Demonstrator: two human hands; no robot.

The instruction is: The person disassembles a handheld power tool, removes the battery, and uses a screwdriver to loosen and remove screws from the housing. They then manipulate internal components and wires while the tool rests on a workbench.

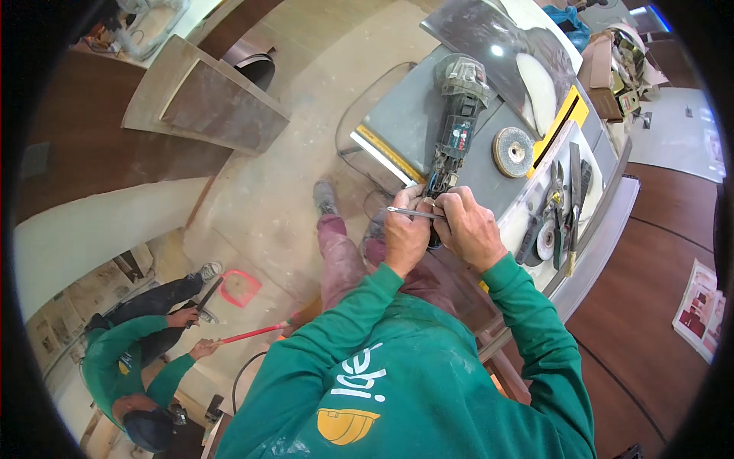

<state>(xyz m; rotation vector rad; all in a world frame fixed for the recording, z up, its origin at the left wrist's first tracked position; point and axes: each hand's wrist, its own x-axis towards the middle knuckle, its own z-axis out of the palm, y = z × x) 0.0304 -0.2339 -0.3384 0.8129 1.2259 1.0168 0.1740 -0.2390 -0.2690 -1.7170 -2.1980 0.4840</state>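
Observation:
An angle grinder (461, 118) lies on the grey table top, its rear housing off and inner parts (443, 172) bared. At that rear end, my left hand (407, 239) is closed with its fingertips pinched on the parts. My right hand (472, 229) is closed beside it, also touching the grinder's end. A slim metal screwdriver (413, 212) lies crosswise over my left fingers, its tip pointing left and its other end in my right fingers. What exactly both sets of fingertips pinch is partly hidden.
Right of the grinder are a grinding disc (513, 151), a yellow-edged strip (562, 126), tin snips (556, 203) and a long file (574, 203). A cardboard box (600, 76) stands farther back. At lower left a person (130, 359) holds a red stick near a red dustpan (240, 288). A cord (340, 126) trails on the floor.

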